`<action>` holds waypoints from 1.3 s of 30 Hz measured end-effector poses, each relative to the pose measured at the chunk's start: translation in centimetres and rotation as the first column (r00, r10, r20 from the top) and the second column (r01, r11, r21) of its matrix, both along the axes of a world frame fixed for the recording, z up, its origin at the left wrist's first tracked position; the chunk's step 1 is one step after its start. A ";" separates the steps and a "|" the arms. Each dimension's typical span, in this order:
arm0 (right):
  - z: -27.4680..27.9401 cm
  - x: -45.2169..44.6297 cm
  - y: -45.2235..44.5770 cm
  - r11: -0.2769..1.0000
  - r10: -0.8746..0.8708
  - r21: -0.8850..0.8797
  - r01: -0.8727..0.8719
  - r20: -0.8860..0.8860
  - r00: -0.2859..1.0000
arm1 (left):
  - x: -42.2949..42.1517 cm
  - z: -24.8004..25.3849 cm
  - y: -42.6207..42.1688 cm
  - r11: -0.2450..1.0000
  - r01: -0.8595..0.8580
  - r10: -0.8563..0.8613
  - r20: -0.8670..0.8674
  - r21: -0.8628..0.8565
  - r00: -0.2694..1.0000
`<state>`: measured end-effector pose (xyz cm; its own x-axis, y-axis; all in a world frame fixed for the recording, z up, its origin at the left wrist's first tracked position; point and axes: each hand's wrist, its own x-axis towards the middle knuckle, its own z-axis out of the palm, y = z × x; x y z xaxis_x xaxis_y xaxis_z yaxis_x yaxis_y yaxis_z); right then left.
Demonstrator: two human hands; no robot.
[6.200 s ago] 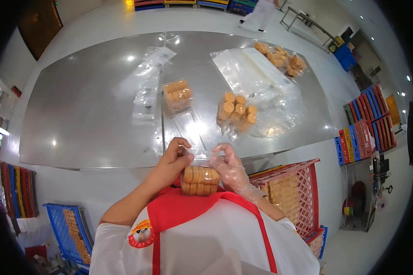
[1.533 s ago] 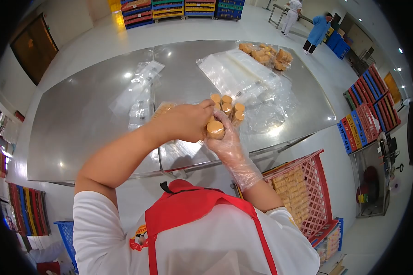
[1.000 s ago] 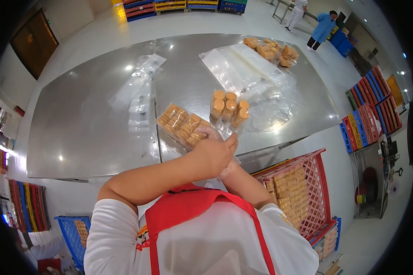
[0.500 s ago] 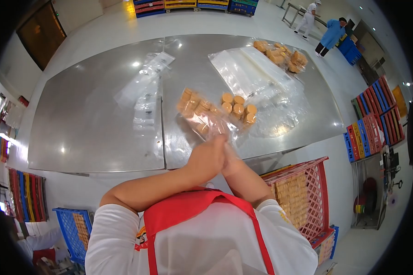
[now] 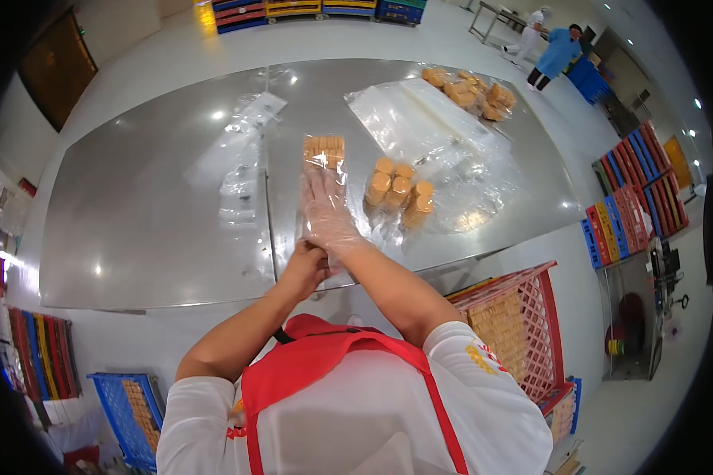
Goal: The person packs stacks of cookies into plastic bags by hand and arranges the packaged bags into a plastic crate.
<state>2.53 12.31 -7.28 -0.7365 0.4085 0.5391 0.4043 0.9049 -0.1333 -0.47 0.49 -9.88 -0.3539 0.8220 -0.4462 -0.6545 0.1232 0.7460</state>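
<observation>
A transparent plastic bag (image 5: 342,162) lies lengthwise in front of me on the metal table, with round tan biscuits (image 5: 323,146) packed in its far end. My right hand (image 5: 325,207), in a thin see-through glove, is stretched flat along the bag, fingertips at the biscuits. Whether it is inside the bag or on top, I cannot tell. At the near end, the bare fingers of my left hand (image 5: 305,265) are closed on the bag's edge, beside my right wrist. Just right of them stand several stacks of biscuits (image 5: 400,190), with plastic film around their base.
Flat plastic bags (image 5: 428,119) and filled biscuit bags (image 5: 471,91) lie at the table's (image 5: 150,198) back right. More small bags (image 5: 245,158) lie left of the seam. A red crate of biscuits (image 5: 543,340) stands at my right, a blue crate (image 5: 119,408) at my left. Two people are far off.
The biscuit bag has swung from slanted to straight and lies further left. My hands, earlier bunched together at its near end, have separated; the right now stretches flat along it.
</observation>
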 end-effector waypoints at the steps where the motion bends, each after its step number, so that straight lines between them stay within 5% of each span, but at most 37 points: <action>1: 0.0 0.8 -0.4 0.995 0.046 -0.092 -0.048 -0.021 0.999 | -1.0 0.3 -0.2 1.000 -0.005 0.005 0.045 0.000 0.999; 5: 1.4 7.6 -3.7 0.825 0.346 -0.398 -0.401 -0.206 0.915 | -5.2 1.5 -3.8 0.877 0.445 -0.455 -0.012 -0.181 0.891; 7: 3.4 12.8 -4.9 0.953 0.147 -0.251 -0.172 -0.116 0.982 | -6.3 3.1 -5.9 0.812 0.521 -0.560 -0.097 -0.263 0.823; 8: 2.8 14.7 -4.8 0.966 -0.107 -0.255 0.051 -0.213 0.971 | -6.5 3.5 -6.9 0.814 0.515 -0.560 -0.126 -0.270 0.819; 9: 1.9 15.9 -4.4 0.923 -0.348 -0.277 0.268 -0.301 0.888 | -6.5 3.7 -7.4 0.816 0.508 -0.558 -0.152 -0.275 0.816; 12: -0.3 17.1 -1.9 0.750 -0.659 -0.320 0.579 -0.289 0.694 | -6.3 4.0 -7.2 0.831 0.521 -0.552 -0.178 -0.194 0.814; 15: -2.3 16.9 0.9 0.598 -0.694 -0.612 0.517 -0.074 0.716 | -4.4 6.4 -5.3 0.800 0.578 -0.598 -0.302 -0.161 0.743; 18: -2.9 17.5 2.4 0.614 -0.660 -0.722 0.318 -0.249 0.709 | -2.6 7.1 -3.8 0.806 0.569 -0.564 -0.500 -0.162 0.657; 20: 1.8 18.0 1.5 0.289 -0.727 -0.932 -0.221 -0.364 0.583 | -0.9 9.3 -2.9 0.850 0.495 -0.369 -0.874 -0.180 0.317; 22: 4.8 18.8 0.4 0.018 -0.737 -0.699 -0.715 -0.492 0.463 | 0.9 10.9 -1.5 0.883 0.462 -0.096 -0.995 -0.085 0.000; 24: 8.2 17.9 -2.2 -0.132 -0.806 -0.707 -0.695 -0.331 0.490 | 2.0 11.9 0.2 0.863 0.498 0.204 -0.960 0.084 -0.193; 27: 13.5 17.1 -5.5 -0.321 -0.667 -0.749 -0.580 -0.256 0.700 | 2.1 10.7 1.4 0.786 0.612 0.208 -0.970 0.090 -0.124; 28: 14.4 17.0 -5.9 -0.366 -0.570 -0.773 -0.518 -0.254 0.781 | 1.7 10.5 1.3 0.796 0.605 0.078 -0.989 -0.015 -0.127; 31: 15.2 18.2 -5.5 -0.113 -0.489 -0.879 -0.464 -0.357 0.796 | 1.3 11.5 -0.2 0.860 0.505 -0.099 -0.946 0.075 0.309; 32: 14.7 18.0 -4.8 0.081 -0.482 -0.892 -0.445 -0.426 0.766 | 1.2 11.0 -0.2 0.859 0.450 -0.136 -0.737 0.244 0.662; 34: 13.4 16.7 -3.2 0.447 -0.422 -0.815 -0.369 -0.556 0.716 | 0.6 11.9 0.2 0.858 0.397 -0.264 -0.383 0.326 0.885; 35: 13.2 16.1 -3.3 0.243 -0.467 -0.854 -0.461 -0.519 0.716 | 0.4 12.5 0.2 0.863 0.351 -0.309 -0.171 0.363 0.936; 37: 13.1 14.7 -4.1 -0.181 -0.538 -0.794 -0.581 -0.414 0.734 | 0.3 13.7 -0.3 0.880 0.351 -0.328 -0.124 0.320 0.936; 39: 12.2 13.9 -4.4 -0.248 -0.479 -0.749 -0.614 -0.456 0.750 | 0.5 13.9 -0.7 0.898 0.333 -0.305 -0.141 0.287 0.942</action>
<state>16.45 7.93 4.90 -0.6710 0.7052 -0.2289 -0.2848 -0.5302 -0.7986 0.01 -0.20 4.06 -0.0768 0.9876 -0.1368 -0.5465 0.0730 0.8343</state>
